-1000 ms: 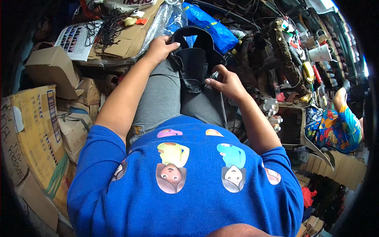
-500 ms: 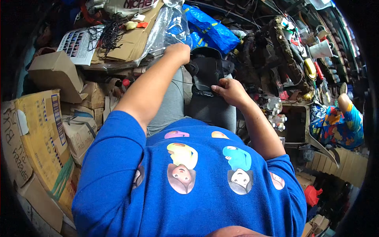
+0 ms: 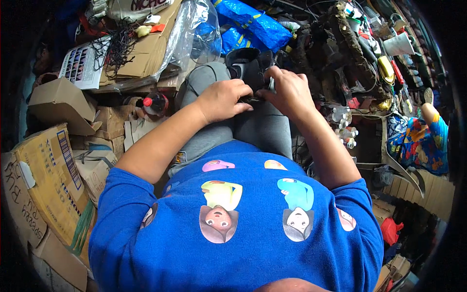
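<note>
A black shoe (image 3: 251, 73) rests across my lap, its opening facing away from me. My left hand (image 3: 224, 100) is closed at the shoe's near edge, thumb and fingers pinched together; a small dark bit shows at the fingertips, too small to name. From the right, my right hand (image 3: 291, 92) grips the shoe's side, thumb low along the near edge and fingers bent over it. Both thumbs are close together. A thin dark thread (image 3: 193, 89) lies over my left knee; its ends are hidden.
Cardboard boxes (image 3: 61, 104) crowd the left, beside a red-capped bottle (image 3: 156, 104). Ahead lie tangled black cords (image 3: 116, 51) on cardboard and a blue bag (image 3: 255, 27). Small bottles (image 3: 343, 126) and tools stand at right, near another person's bright patterned clothing (image 3: 421, 146).
My left hand has come back from beyond the knee to the shoe's near edge. My right hand has shifted up slightly and bent its fingers over the shoe. The shoe has tilted.
</note>
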Demonstrator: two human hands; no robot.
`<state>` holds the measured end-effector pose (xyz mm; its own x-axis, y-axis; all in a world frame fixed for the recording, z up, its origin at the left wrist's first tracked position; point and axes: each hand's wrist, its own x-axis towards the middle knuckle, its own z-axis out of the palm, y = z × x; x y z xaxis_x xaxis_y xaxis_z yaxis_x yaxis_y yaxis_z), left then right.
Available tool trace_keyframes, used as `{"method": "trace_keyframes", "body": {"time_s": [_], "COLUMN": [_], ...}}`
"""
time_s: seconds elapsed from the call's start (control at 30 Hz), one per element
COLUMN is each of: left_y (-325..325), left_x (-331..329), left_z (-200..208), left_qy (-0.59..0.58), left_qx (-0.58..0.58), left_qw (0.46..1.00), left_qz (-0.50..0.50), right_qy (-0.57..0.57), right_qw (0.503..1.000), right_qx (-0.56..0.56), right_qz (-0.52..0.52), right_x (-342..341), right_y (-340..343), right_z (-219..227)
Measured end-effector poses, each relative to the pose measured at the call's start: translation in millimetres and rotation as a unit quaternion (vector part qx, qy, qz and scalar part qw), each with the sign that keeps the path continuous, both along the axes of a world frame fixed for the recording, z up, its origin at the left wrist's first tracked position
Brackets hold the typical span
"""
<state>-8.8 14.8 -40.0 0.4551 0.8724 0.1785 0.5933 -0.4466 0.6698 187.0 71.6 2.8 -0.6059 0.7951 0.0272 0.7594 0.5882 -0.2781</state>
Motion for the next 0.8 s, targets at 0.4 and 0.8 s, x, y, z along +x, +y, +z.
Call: {"method": "trace_keyframes", "body": {"time_s": [0.4,0.8], "left_y": [63,90], "left_x": [11,-3], "left_z": [-19,-18], "left_qy": [-0.098,-0.047], "left_qx": [-0.035,-0.143], "left_qw": [0.995,0.985], "left_qz": [-0.001,-0.089], "right_qy": [0.084,0.542], "right_qw": [0.961,0.8], "right_qx": [-0.256,-0.242], "right_qz": [0.06,-0.089], "right_x": [31,125], "right_y": [7,-5], "right_z": [-12,50]}}
